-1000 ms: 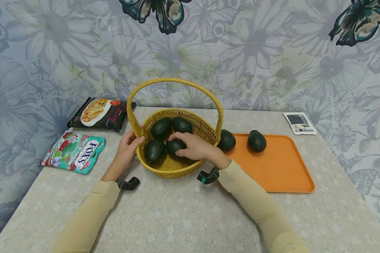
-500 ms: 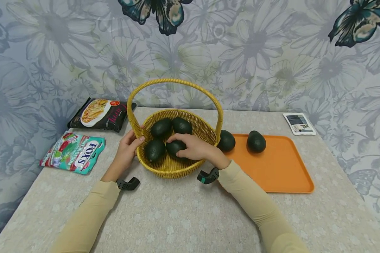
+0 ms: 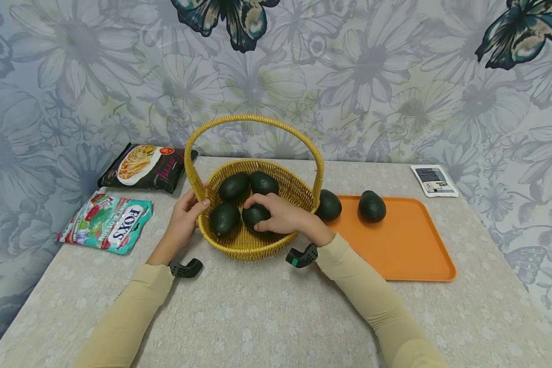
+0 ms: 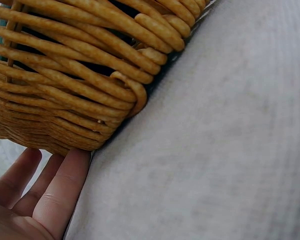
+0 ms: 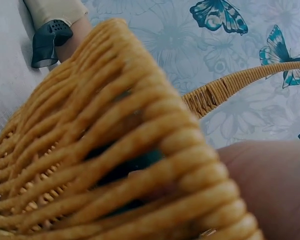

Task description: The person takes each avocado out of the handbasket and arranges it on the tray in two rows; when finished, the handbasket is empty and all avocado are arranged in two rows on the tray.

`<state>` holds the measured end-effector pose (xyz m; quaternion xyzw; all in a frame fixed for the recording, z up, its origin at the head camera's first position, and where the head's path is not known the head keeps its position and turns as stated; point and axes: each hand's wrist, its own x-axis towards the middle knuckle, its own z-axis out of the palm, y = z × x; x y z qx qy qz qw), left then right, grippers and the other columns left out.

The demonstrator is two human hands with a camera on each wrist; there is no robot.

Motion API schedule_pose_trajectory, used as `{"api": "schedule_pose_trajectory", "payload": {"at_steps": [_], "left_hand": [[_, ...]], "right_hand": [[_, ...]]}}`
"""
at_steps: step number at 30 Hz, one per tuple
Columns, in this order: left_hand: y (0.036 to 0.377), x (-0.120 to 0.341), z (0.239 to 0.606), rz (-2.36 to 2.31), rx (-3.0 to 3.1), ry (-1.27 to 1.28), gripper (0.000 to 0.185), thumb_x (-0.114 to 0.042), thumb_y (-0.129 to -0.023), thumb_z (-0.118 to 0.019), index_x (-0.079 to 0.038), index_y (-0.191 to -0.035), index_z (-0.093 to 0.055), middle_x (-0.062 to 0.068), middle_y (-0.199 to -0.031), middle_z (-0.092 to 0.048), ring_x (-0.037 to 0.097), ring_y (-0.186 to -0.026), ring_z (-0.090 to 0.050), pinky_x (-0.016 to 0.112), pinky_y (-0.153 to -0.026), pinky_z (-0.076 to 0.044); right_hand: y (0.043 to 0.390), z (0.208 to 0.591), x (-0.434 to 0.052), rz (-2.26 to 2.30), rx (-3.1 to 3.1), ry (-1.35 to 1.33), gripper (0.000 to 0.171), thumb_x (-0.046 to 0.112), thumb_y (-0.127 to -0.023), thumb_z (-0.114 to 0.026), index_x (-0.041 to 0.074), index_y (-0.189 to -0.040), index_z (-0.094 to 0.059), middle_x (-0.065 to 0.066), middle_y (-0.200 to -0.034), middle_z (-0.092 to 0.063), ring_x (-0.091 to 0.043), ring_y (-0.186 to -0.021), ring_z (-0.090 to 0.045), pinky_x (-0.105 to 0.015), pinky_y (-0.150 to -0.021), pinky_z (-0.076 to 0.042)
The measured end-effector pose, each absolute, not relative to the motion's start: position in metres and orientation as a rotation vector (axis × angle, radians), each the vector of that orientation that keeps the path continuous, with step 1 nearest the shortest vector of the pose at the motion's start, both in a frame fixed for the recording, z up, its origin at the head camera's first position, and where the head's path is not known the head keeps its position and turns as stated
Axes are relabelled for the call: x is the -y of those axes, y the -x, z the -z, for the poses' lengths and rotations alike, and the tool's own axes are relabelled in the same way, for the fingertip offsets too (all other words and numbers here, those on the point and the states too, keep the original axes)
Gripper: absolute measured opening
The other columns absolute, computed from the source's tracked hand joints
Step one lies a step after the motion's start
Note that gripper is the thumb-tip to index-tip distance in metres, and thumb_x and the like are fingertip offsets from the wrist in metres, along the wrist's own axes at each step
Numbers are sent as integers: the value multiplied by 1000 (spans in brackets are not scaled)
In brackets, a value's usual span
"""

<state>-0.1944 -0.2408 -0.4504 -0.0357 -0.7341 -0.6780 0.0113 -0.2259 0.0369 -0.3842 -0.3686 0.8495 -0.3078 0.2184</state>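
Observation:
A yellow wicker basket [image 3: 244, 252] with a tall arched handle [image 3: 253, 118] stands on the table, several dark green avocados inside. My left hand [image 3: 182, 219] holds its left side, thumb at the rim by the handle's foot. The left wrist view shows the fingers [image 4: 65, 187] against the outer weave [image 4: 60, 95]. Inside the basket my right hand [image 3: 282, 214] grips the front right avocado [image 3: 252, 216], thumb and fingers around it. Beside that lies another avocado [image 3: 225, 220], with two more [image 3: 234, 187] behind. In the right wrist view the basket wall [image 5: 115, 130] mostly hides the right hand [image 5: 275, 185].
An orange tray [image 3: 409, 250] lies to the right, with one avocado [image 3: 372, 206] on it and another [image 3: 328, 205] at its left edge, beside the basket. On the left are a black food packet [image 3: 163, 171] and a teal FOX'S bag [image 3: 106, 222]. A white packet [image 3: 434, 181] lies back right.

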Motion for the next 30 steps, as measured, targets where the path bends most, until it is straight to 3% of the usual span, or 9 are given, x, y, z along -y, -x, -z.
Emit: {"api": "schedule_pose_trajectory", "payload": {"at_steps": [7,14,18,22,30], "left_hand": [[194,241,451,2119,2305,108,54,-25,-107,-51,-13,-158,-37,18,-141,-50,2,-99,-63,19,-69,-58],[194,241,451,2123,2294,109,53,-24,-107,-52,-12,-157,-39,15,-139,-52,2,-96,-63,19,-66,-57],[194,242,451,2110,2305,111,54,-25,-107,-51,-12,-158,-38,20,-143,-50,1,-96,-63,19,-66,-57],[194,242,451,2110,2311,106,54,-26,-107,-52,-13,-158,-38,15,-142,-51,1,-99,-62,19,-69,-58],[194,242,451,2160,2248,109,53,-24,-106,-55,-11,-156,-41,-4,-126,-57,1,-89,-63,18,-62,-56]], "right_hand": [[226,384,-37,806,-2305,1065,39,8,-98,-65,16,-136,-59,-8,-149,-51,-28,-143,-40,-45,-114,-42],[227,384,-36,820,-2320,1056,41,9,-97,-67,18,-137,-63,-7,-149,-54,-29,-145,-40,-46,-114,-42],[226,384,-37,839,-2317,1066,42,9,-97,-66,16,-139,-62,-10,-150,-52,-30,-143,-43,-45,-114,-43],[227,384,-38,854,-2309,1101,43,9,-97,-66,14,-139,-61,-9,-150,-52,-29,-140,-48,-43,-113,-44],[228,379,-41,917,-2312,1084,42,13,-99,-65,16,-140,-61,-4,-150,-55,-25,-138,-50,-41,-111,-45]]}}
